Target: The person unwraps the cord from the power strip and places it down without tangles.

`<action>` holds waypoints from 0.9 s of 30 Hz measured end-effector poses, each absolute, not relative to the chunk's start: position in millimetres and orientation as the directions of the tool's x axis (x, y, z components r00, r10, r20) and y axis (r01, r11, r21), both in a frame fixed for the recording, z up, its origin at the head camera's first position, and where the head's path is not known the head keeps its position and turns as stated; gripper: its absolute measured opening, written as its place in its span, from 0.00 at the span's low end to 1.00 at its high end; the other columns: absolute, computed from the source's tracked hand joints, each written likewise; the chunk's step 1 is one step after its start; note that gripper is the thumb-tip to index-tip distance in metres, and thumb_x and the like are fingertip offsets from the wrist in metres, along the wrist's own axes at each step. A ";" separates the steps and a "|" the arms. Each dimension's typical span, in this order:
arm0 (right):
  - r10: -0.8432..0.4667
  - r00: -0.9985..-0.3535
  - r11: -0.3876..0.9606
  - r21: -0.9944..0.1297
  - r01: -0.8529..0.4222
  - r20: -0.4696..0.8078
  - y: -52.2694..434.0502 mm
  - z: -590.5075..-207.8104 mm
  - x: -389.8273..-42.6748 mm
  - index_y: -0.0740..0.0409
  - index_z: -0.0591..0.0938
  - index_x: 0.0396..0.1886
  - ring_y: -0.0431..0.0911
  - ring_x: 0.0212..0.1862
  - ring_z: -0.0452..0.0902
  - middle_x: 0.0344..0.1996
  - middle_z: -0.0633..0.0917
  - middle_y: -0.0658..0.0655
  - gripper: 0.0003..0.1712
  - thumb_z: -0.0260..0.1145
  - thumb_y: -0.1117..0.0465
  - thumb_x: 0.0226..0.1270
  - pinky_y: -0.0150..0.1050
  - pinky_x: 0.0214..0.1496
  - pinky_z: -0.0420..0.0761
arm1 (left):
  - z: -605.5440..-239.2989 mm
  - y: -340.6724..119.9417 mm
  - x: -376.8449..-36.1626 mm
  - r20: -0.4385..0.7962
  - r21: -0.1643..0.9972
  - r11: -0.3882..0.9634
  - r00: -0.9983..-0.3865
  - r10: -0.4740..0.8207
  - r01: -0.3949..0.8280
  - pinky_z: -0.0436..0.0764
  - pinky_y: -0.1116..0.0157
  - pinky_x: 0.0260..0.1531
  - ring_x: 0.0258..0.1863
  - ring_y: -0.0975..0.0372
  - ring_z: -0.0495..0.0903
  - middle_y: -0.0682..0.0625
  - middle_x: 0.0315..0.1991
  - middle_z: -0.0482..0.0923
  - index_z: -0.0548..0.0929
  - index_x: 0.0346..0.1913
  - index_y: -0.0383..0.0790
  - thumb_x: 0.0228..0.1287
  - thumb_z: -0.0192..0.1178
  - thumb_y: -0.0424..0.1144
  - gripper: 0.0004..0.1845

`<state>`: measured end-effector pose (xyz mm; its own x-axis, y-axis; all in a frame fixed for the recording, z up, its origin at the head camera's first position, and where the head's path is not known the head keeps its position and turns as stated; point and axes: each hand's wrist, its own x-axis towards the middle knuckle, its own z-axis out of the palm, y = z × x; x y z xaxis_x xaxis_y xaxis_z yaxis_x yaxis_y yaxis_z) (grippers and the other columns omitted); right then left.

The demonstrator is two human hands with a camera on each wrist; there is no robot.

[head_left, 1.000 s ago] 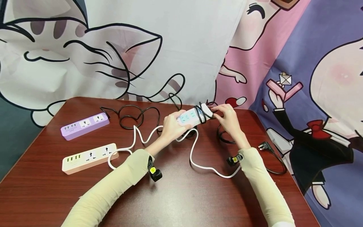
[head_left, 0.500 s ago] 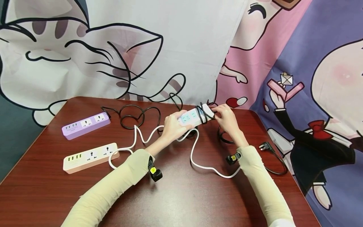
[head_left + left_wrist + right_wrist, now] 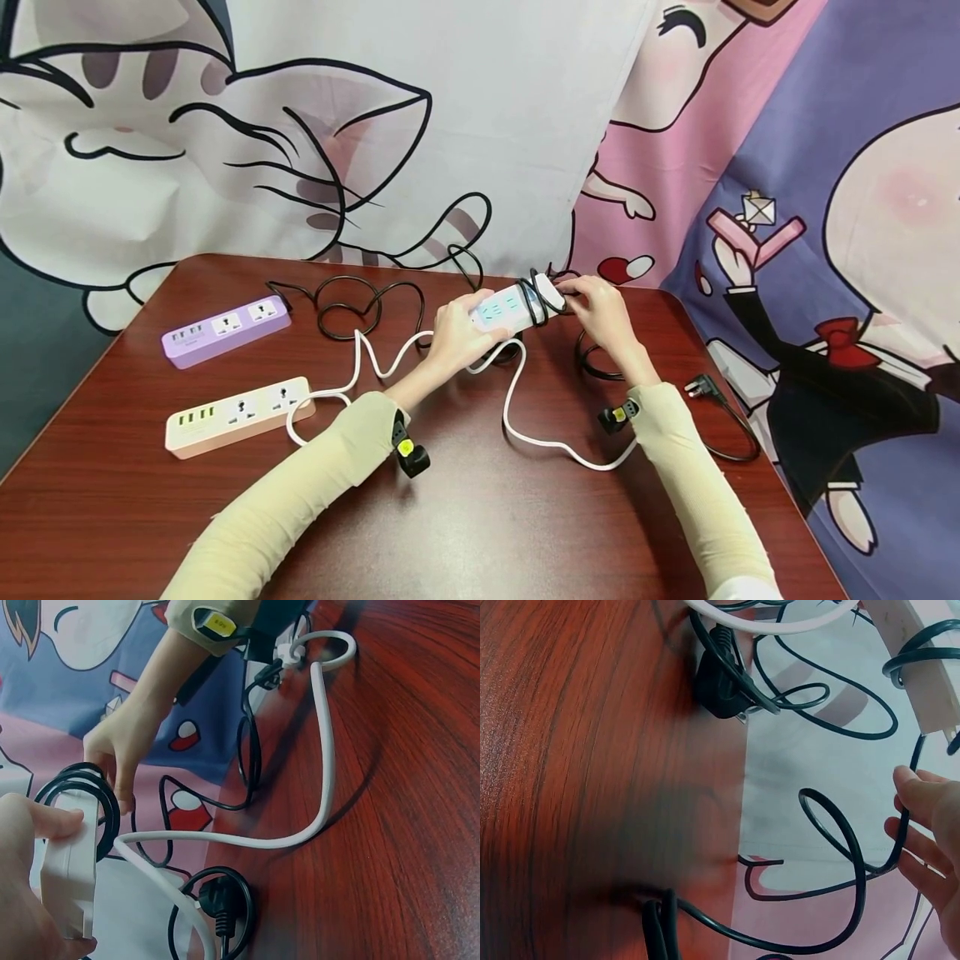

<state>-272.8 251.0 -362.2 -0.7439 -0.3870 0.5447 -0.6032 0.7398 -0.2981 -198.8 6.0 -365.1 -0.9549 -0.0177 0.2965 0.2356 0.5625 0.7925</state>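
Note:
My left hand (image 3: 453, 335) grips a white power strip (image 3: 497, 311) with pale blue socket faces, holding it tilted above the table. Black cord (image 3: 112, 817) is wound in several loops round the strip's far end, as the left wrist view shows. Just off that end, my right hand (image 3: 606, 315) pinches the black cord (image 3: 861, 889) between thumb and fingers. From there the cord hangs in a loose loop in the right wrist view. A black plug (image 3: 219, 896) lies below the strip in the left wrist view.
A purple power strip (image 3: 225, 332) and a cream power strip (image 3: 238, 418) lie at the left of the brown table (image 3: 450, 542). A white cord (image 3: 551, 444) snakes beneath both arms. Another black plug (image 3: 701, 386) rests near the right edge. A cartoon-printed cloth (image 3: 525, 150) hangs behind.
The left hand and the white power strip stay in place. The right fingers and the black cord by the strip's end have shifted only slightly.

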 end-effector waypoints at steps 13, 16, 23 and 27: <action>-0.231 -0.721 0.760 -0.342 -0.552 0.653 258.0 -355.7 -265.5 0.59 0.88 0.37 0.53 0.38 0.80 0.35 0.88 0.59 0.09 0.73 0.64 0.54 0.49 0.38 0.73 | -368.5 4.9 -202.4 0.295 0.796 0.565 -0.954 -0.047 0.218 0.74 0.56 0.42 0.41 0.53 0.80 0.46 0.49 0.84 0.81 0.57 0.45 0.41 0.74 0.47 0.34; -0.224 -0.717 0.766 -0.335 -0.548 0.660 262.1 -354.2 -262.2 0.59 0.88 0.36 0.52 0.35 0.79 0.34 0.88 0.58 0.09 0.74 0.64 0.53 0.47 0.36 0.72 | -370.3 4.3 -202.9 0.298 0.800 0.560 -0.953 -0.062 0.214 0.74 0.56 0.42 0.42 0.53 0.80 0.46 0.50 0.83 0.81 0.57 0.44 0.40 0.75 0.48 0.34; -0.246 -0.713 0.764 -0.321 -0.559 0.656 273.8 -350.4 -254.8 0.58 0.89 0.34 0.51 0.37 0.81 0.33 0.88 0.56 0.08 0.74 0.64 0.52 0.47 0.38 0.73 | -372.2 2.5 -204.2 0.301 0.814 0.546 -0.949 -0.099 0.201 0.74 0.55 0.43 0.43 0.52 0.81 0.47 0.50 0.84 0.81 0.56 0.44 0.41 0.75 0.47 0.34; -0.270 -0.704 0.758 -0.307 -0.576 0.657 279.9 -350.5 -250.9 0.57 0.89 0.33 0.51 0.36 0.81 0.32 0.88 0.55 0.08 0.75 0.65 0.51 0.45 0.36 0.71 | -373.2 1.8 -203.8 0.311 0.810 0.549 -0.944 -0.107 0.205 0.73 0.54 0.44 0.43 0.51 0.80 0.47 0.50 0.84 0.81 0.56 0.45 0.41 0.75 0.47 0.33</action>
<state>-250.9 279.9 -350.5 -0.7042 -0.2697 0.6567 -0.5761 0.7577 -0.3066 -203.8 1.8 -373.2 -0.9443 -0.1068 0.3114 0.2052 0.5488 0.8104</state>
